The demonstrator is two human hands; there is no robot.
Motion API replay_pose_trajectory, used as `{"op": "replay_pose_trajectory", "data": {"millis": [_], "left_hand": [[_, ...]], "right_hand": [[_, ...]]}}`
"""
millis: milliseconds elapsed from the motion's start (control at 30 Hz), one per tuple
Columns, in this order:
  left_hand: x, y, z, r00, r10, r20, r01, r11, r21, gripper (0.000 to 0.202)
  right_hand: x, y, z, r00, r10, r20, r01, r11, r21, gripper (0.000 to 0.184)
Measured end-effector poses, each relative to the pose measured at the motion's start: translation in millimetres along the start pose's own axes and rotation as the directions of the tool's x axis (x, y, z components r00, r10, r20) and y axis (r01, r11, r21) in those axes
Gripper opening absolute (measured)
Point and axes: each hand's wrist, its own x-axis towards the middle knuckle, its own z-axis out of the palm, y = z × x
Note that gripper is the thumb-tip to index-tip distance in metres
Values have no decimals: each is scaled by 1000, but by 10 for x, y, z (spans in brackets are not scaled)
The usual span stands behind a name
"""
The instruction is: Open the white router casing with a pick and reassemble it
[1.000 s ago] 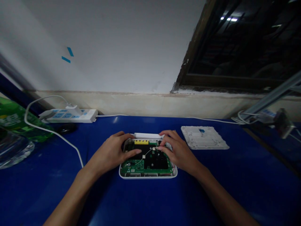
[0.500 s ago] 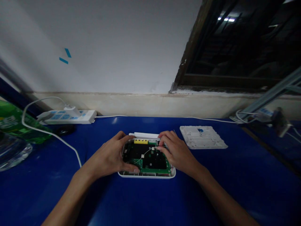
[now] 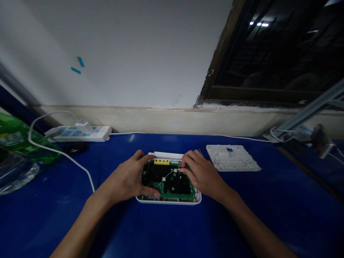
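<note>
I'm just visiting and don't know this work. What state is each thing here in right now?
Left hand: clasping the casing.
Right hand: fingertips on the board, beside a thin white wire.
Casing: open, lying flat on the table.
Board: uncovered, sitting in the casing.
Cover: lying flat, right of the casing.
Power strip: plugged into by one white plug.

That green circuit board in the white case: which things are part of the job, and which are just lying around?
Part of the job: left hand, right hand, green circuit board, white plastic case, thin white wire.

Just lying around: white slotted panel, which may fit the case; power strip; green plastic bottle; glass dish.
</note>
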Motion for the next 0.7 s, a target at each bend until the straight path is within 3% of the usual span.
{"op": "replay_pose_trajectory", "data": {"millis": [333, 600, 700], "left_hand": [[-2, 15, 14, 1000, -20, 7, 20, 999, 48, 99], [-12, -24, 24, 1000, -3, -2, 3, 999, 51, 95], [-17, -6, 6, 1000, -11, 2, 11, 998, 54, 93]], "right_hand": [[11, 0, 0, 1000, -7, 3, 7, 999, -48, 5], [-62, 93, -201, 1000, 15, 15, -18, 971, 240, 10], [-170, 81, -343, 998, 23, 54, -35, 973, 229, 15]]}}
